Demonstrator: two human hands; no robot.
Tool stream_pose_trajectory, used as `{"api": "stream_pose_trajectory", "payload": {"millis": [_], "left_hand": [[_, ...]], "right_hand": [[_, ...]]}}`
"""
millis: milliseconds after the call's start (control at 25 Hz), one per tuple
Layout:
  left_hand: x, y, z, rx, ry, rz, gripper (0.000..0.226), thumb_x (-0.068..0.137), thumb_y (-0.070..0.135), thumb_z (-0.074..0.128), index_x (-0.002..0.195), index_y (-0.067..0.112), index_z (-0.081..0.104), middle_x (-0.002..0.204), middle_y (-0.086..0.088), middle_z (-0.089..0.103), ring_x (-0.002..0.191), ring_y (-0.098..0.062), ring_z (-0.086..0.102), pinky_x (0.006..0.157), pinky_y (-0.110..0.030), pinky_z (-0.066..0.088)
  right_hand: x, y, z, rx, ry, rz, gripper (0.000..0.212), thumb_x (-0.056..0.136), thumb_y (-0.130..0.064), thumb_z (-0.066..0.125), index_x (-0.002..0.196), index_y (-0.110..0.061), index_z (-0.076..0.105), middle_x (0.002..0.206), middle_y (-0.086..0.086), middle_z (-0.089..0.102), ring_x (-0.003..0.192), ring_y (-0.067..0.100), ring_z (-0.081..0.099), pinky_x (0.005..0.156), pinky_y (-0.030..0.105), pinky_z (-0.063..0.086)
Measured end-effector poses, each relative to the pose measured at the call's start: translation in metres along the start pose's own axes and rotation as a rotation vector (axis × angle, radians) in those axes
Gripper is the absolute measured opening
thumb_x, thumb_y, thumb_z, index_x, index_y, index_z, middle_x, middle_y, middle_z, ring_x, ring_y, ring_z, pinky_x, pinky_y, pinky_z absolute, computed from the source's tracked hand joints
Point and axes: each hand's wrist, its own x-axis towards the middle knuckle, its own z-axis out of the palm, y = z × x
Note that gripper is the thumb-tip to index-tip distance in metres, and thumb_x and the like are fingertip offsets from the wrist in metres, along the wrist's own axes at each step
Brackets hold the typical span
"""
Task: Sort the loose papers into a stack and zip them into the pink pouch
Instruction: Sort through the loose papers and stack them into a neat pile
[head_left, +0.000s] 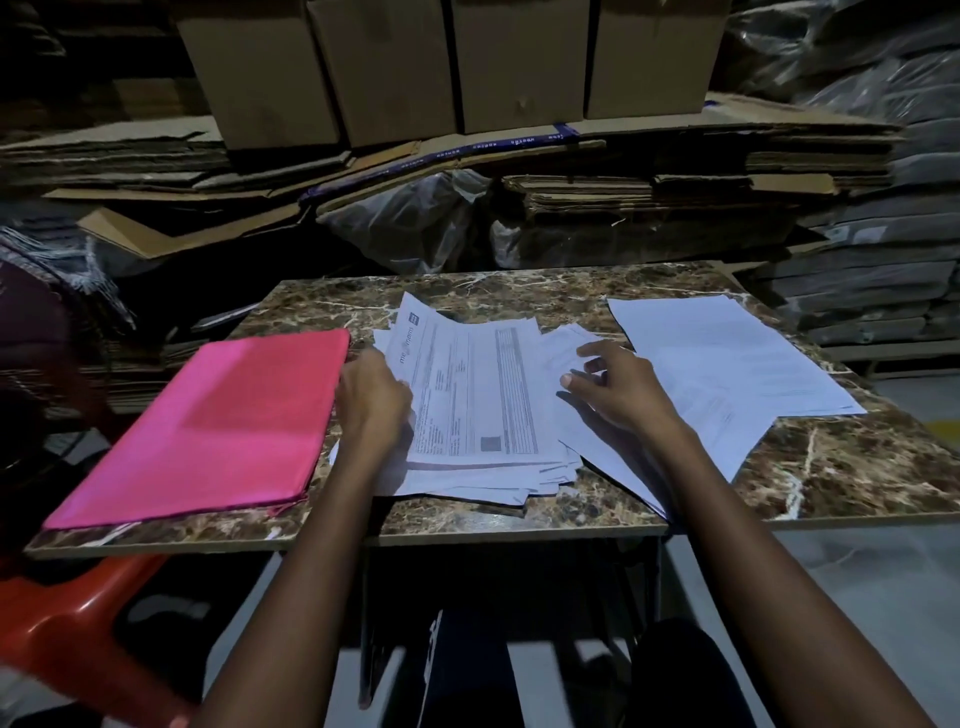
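A flat pink pouch (218, 421) lies on the left part of the marble-patterned table (841, 478). In the middle lies an untidy stack of printed papers (478, 405), its sheets fanned out at the edges. My left hand (369, 400) grips the stack's left edge, fingers tucked under the top sheets. My right hand (618, 389) rests with spread fingers on loose sheets just right of the stack. More loose white papers (727, 358) lie spread across the right part of the table.
Flattened cardboard (363, 171) and upright boxes (395, 62) are piled behind the table. Plastic-wrapped bundles (883, 260) are stacked at the right. An orange plastic chair (67, 623) stands at the lower left. The table's front edge is close to my legs.
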Motion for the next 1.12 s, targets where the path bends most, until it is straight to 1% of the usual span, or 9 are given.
{"api": "stream_pose_trajectory", "payload": {"millis": [120,200,400,600,680,760,880,1000,1120], "left_hand": [[-0.011,0.003,0.005,0.219,-0.007,0.06,0.024,0.09,-0.001,0.059,0.113,0.005,0.058,0.111,-0.018,0.064,0.103,-0.039,0.06,0.072,-0.044,0.046],[-0.016,0.004,0.008,0.313,-0.005,0.052,0.036,0.087,-0.001,0.061,0.121,0.007,0.055,0.124,-0.02,0.056,0.115,-0.039,0.052,0.088,-0.049,0.044],[-0.044,0.012,0.015,0.482,0.103,0.126,0.063,0.08,0.009,0.071,0.137,0.016,0.046,0.14,-0.017,0.042,0.123,-0.036,0.042,0.098,-0.046,0.036],[-0.115,0.033,0.03,0.149,0.033,0.502,0.04,0.101,0.017,0.056,0.14,0.019,0.053,0.137,-0.008,0.053,0.119,-0.032,0.048,0.091,-0.043,0.036],[-0.135,0.038,0.038,0.041,-0.022,0.573,0.032,0.102,0.017,0.054,0.134,0.02,0.06,0.129,-0.003,0.059,0.115,-0.028,0.051,0.088,-0.04,0.036],[-0.151,0.04,0.044,-0.057,-0.044,0.627,0.027,0.1,0.015,0.058,0.125,0.019,0.066,0.119,-0.001,0.063,0.109,-0.025,0.055,0.083,-0.033,0.032],[-0.168,0.041,0.052,-0.194,-0.055,0.68,0.021,0.096,0.012,0.062,0.115,0.016,0.071,0.109,0.001,0.068,0.103,-0.024,0.059,0.081,-0.031,0.034],[-0.172,0.045,0.054,-0.262,-0.077,0.769,0.029,0.092,0.013,0.068,0.121,0.016,0.067,0.116,0.001,0.066,0.11,-0.022,0.057,0.086,-0.037,0.046],[-0.162,0.055,0.057,-0.066,-0.103,0.964,0.063,0.08,0.025,0.08,0.138,0.021,0.056,0.139,-0.004,0.054,0.127,-0.025,0.047,0.09,-0.041,0.041]], "right_hand": [[-0.013,0.002,-0.004,-0.042,0.033,0.001,0.053,0.089,-0.038,0.074,0.136,-0.018,0.06,0.133,0.012,0.064,0.119,0.025,0.064,0.101,0.045,0.05],[-0.028,0.007,-0.015,-0.093,0.039,0.02,0.055,0.088,-0.041,0.074,0.136,-0.019,0.059,0.134,0.01,0.063,0.124,0.025,0.061,0.102,0.048,0.048],[-0.097,0.03,-0.036,-0.301,0.018,0.021,0.079,0.075,-0.07,0.063,0.14,-0.026,0.055,0.143,-0.002,0.058,0.135,0.023,0.05,0.107,0.055,0.038],[-0.155,0.039,-0.038,-0.363,-0.037,-0.13,0.098,0.064,-0.095,0.047,0.131,-0.025,0.061,0.125,-0.006,0.062,0.125,0.02,0.052,0.099,0.044,0.035],[-0.166,0.05,-0.033,-0.471,-0.038,-0.186,0.082,0.074,-0.08,0.056,0.139,-0.03,0.057,0.143,-0.005,0.055,0.138,0.022,0.045,0.103,0.043,0.024],[-0.172,0.059,-0.031,-0.484,0.067,-0.295,0.055,0.083,-0.036,0.069,0.137,-0.034,0.059,0.147,-0.003,0.055,0.139,0.026,0.047,0.099,0.044,0.023],[-0.173,0.07,-0.037,-0.439,0.238,-0.343,0.067,0.072,0.01,0.072,0.126,-0.03,0.069,0.131,-0.007,0.068,0.125,0.025,0.06,0.096,0.046,0.037],[-0.171,0.07,-0.042,-0.335,0.422,-0.35,0.071,0.064,0.019,0.056,0.119,-0.022,0.073,0.115,-0.019,0.07,0.106,0.032,0.062,0.085,0.054,0.048],[-0.183,0.072,-0.035,-0.286,0.511,-0.338,0.071,0.059,0.011,0.046,0.114,-0.023,0.074,0.11,-0.032,0.06,0.101,0.024,0.053,0.085,0.052,0.044]]}}
